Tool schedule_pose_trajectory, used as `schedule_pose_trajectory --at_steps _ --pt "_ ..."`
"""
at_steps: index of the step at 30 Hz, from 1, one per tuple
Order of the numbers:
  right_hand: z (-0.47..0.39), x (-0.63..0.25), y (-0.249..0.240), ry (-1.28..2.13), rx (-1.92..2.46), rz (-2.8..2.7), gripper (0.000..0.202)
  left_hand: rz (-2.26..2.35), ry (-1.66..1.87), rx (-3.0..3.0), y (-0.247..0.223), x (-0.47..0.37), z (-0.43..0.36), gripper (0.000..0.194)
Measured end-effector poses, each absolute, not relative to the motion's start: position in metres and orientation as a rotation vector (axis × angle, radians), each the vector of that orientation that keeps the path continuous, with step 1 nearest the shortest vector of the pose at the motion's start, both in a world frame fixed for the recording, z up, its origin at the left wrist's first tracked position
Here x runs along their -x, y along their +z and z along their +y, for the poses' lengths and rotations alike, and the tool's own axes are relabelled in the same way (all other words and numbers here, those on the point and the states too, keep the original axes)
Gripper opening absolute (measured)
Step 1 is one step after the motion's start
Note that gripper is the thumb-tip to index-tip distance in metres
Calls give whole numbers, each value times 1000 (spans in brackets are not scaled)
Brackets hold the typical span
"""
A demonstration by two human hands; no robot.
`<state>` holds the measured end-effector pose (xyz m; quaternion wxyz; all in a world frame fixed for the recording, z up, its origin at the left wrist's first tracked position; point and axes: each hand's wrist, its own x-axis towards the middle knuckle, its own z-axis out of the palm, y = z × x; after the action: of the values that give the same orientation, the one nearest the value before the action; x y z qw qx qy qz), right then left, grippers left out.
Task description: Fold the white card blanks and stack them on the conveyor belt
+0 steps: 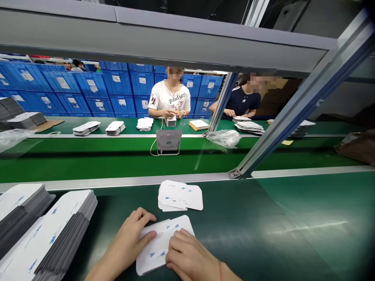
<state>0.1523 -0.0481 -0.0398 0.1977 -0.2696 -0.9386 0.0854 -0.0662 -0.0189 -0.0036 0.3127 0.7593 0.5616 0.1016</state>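
A white, rounded-corner card (159,242) with blue 3M printing lies on the green bench in front of me, and a second sheet edge shows along its top. My left hand (131,234) grips its left side, thumb on the face and fingers bent at the far edge. On the right side, my right hand (187,251) presses with curled fingers, their tips partly hidden. Just beyond lies a small loose pile of similar white cards (180,196). Tall stacks of cards (63,230) with grey edges stand left of my left hand.
A metal frame post (293,101) slants down at the right. Past the bench rail runs a green conveyor (88,166) with a small fan (169,141) and a plastic bag (224,137) by it. Two people work opposite, before stacked blue bins (117,84).
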Motion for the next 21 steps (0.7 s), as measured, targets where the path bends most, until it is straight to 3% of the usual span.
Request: schedule_pose_trajectory --at_steps 4,8,21 --pt "-51 -148 -47 -50 629 -2498 26 1384 344 -1888 2 64 -26 19" --pt "-56 -148 -44 -91 573 -2484 37 1292 442 -1636 11 74 -31 41" --pt "-63 -152 -43 -56 433 -2525 25 1235 206 -1345 16 84 -46 56"
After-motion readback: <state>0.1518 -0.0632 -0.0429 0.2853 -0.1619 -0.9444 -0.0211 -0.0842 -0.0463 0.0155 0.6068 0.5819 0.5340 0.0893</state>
